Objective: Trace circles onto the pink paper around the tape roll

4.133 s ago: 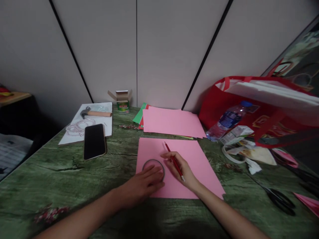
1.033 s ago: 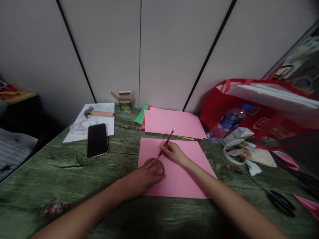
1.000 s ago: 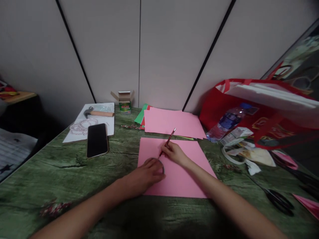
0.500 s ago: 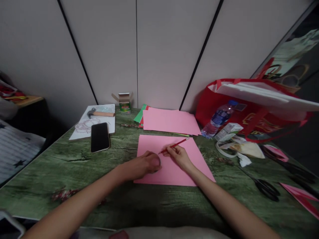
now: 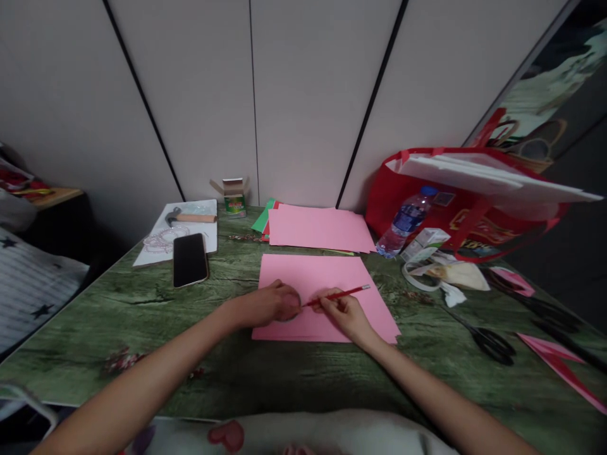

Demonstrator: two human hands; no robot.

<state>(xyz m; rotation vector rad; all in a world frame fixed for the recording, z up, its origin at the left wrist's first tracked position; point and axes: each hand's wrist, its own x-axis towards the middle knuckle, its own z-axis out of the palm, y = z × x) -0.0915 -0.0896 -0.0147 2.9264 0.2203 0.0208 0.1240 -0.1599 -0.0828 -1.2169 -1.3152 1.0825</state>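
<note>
My right hand (image 5: 345,316) grips a red pencil (image 5: 348,292) with a silvery end. The pencil's tip meets the pink paper (image 5: 327,272) right beside a small round object (image 5: 293,309). That object lies under the fingers of my left hand (image 5: 270,304), which curl over it and press it down on the sheet. Only part of its curved rim shows, so its exact kind is unclear. At least one more pink sheet peeks out beneath the top one.
Behind lies a stack of coloured paper (image 5: 322,229). To the left are a phone (image 5: 190,260), a hammer (image 5: 192,217) and a small open box (image 5: 234,203). On the right stand a plastic bottle (image 5: 405,224) and a red bag (image 5: 384,183), with black-handled scissors (image 5: 493,344) nearer me.
The pencil has swung lower and lies flatter, its tip now along the right side of the round object. My right hand has moved slightly down; the whole view has shifted a little.
</note>
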